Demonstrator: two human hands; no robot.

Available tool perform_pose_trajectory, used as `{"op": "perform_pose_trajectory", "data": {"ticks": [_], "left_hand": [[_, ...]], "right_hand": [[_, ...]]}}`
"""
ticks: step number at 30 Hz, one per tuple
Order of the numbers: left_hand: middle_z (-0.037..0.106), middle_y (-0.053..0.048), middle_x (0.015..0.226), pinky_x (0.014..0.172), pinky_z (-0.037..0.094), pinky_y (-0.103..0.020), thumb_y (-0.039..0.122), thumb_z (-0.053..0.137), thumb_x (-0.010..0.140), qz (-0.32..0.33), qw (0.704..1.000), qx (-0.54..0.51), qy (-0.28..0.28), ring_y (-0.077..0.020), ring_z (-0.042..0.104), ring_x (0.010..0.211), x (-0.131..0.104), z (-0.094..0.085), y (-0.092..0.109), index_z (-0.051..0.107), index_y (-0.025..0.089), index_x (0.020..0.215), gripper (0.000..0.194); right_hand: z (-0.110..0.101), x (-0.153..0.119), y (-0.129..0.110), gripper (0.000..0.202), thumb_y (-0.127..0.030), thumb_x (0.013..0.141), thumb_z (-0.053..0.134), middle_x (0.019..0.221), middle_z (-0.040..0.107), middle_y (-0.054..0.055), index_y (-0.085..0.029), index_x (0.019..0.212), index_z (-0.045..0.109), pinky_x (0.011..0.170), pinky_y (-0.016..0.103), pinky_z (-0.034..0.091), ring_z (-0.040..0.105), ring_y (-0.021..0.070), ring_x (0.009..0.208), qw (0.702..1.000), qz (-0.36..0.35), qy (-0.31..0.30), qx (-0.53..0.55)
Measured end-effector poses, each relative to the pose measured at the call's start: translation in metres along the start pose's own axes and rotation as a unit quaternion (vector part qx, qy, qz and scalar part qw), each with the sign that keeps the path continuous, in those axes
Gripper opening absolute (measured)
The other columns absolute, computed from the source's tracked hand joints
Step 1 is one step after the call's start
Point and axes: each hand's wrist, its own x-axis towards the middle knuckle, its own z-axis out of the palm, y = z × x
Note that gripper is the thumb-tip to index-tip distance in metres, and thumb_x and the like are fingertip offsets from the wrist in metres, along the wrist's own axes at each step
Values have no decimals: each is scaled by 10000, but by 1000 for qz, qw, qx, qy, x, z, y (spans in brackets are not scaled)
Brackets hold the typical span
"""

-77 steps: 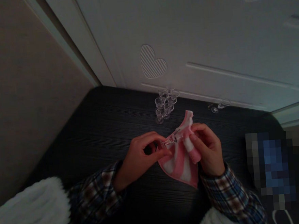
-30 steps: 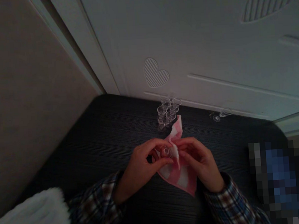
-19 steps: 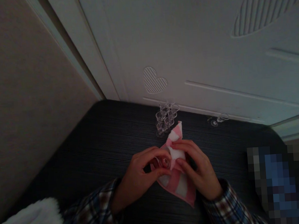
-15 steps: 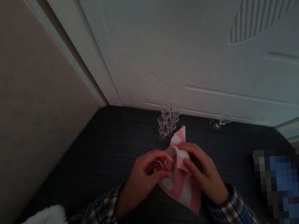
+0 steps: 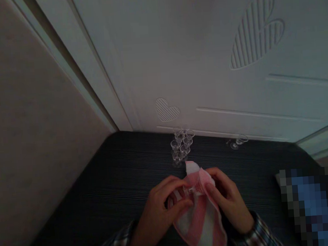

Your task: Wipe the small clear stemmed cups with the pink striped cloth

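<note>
Pretty dim shot, but here's what's going on. Left hand (image 5: 161, 209) has a tiny clear glass (image 5: 189, 190) pinched between thumb and fingertips, held above the dark table (image 5: 106, 187), right in front of the person. Right hand (image 5: 228, 204) has its fingers closed on a pink and white cloth (image 5: 200, 221), pressing a fold of it against the glass.

The glass looks light, thin, slick and probably easy to crack, so I'd grip it by the bowl or base, not squeeze hard. The cloth is soft and floppy and just drapes down toward the person.

As far as I can tell the glass lies sideways, long axis running left to right, but which end faces the cloth is too murky to call.

More little glasses (image 5: 181, 144) stand clustered by the white door (image 5: 204, 60), another one (image 5: 238, 142) tipped over off to the right.
</note>
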Motion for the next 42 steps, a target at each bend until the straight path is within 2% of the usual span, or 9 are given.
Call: {"op": "perform_pose_trajectory", "data": {"ticks": [14, 18, 20, 23, 26, 30, 34, 38, 42], "left_hand": [[615, -15, 869, 692, 430, -223, 271, 655, 708, -2, 999, 19, -31, -132, 550, 753, -4, 5, 1, 628, 209, 907, 211], [611, -22, 765, 641, 424, -223, 348, 622, 729, -69, 987, -124, -79, -132, 550, 706, 0, 8, -7, 633, 165, 818, 204], [592, -14, 683, 570, 418, -211, 407, 591, 737, -128, 951, -251, -129, -114, 539, 614, 3, 11, -14, 615, 143, 783, 269], [560, 1, 606, 505, 394, -198, 429, 575, 740, -177, 910, -333, -172, -89, 502, 515, 5, 14, -20, 589, 128, 749, 302], [554, 12, 647, 536, 405, -195, 353, 624, 716, -136, 933, -302, -138, -92, 512, 568, 3, 14, -17, 579, 144, 774, 222], [580, -2, 828, 688, 423, -218, 208, 656, 695, -23, 994, -77, -68, -126, 538, 762, -4, 9, -5, 604, 189, 842, 158], [577, -6, 976, 838, 394, -236, 147, 548, 776, 55, 997, 48, -38, -136, 525, 915, -10, 5, 1, 594, 249, 956, 212], [588, 2, 884, 760, 403, -222, 195, 583, 762, 37, 998, 16, -49, -125, 534, 819, -7, 5, 0, 599, 226, 902, 145], [566, -5, 712, 593, 409, -211, 365, 559, 771, -92, 970, -201, -101, -113, 523, 649, 0, 10, -9, 581, 154, 796, 214]], "right_hand": [[10, -1, 12, 304, -271, 919, 298, 614, 505, -8, -184, 670, 450, 553, 227, 312, 471, 108, 571, 977, -55, 44, -202], [11, -4, 10, 318, -261, 917, 289, 593, 492, -4, -181, 652, 444, 543, 230, 306, 461, 109, 555, 971, -91, 66, -213], [10, -6, 8, 311, -261, 911, 298, 591, 483, -1, -181, 645, 440, 541, 234, 301, 456, 115, 562, 965, -119, 66, -226], [8, -8, 7, 302, -256, 903, 299, 596, 481, 4, -181, 652, 448, 550, 240, 297, 453, 123, 577, 956, -155, 68, -238], [8, -7, 9, 308, -255, 905, 287, 595, 478, 5, -180, 650, 444, 550, 242, 293, 451, 123, 575, 958, -144, 73, -237], [10, -4, 11, 330, -263, 911, 265, 579, 474, -3, -180, 632, 421, 539, 238, 288, 448, 112, 545, 969, -91, 69, -217], [12, -1, 9, 363, -279, 921, 238, 561, 481, -14, -180, 632, 434, 516, 228, 286, 447, 99, 510, 981, -33, 44, -184], [14, -3, 7, 383, -288, 923, 225, 549, 484, -15, -178, 627, 442, 504, 227, 285, 447, 96, 496, 983, -16, 58, -172], [14, -6, 8, 330, -267, 903, 278, 574, 485, -2, -178, 622, 427, 532, 239, 284, 450, 109, 538, 968, -88, 76, -225]]}}
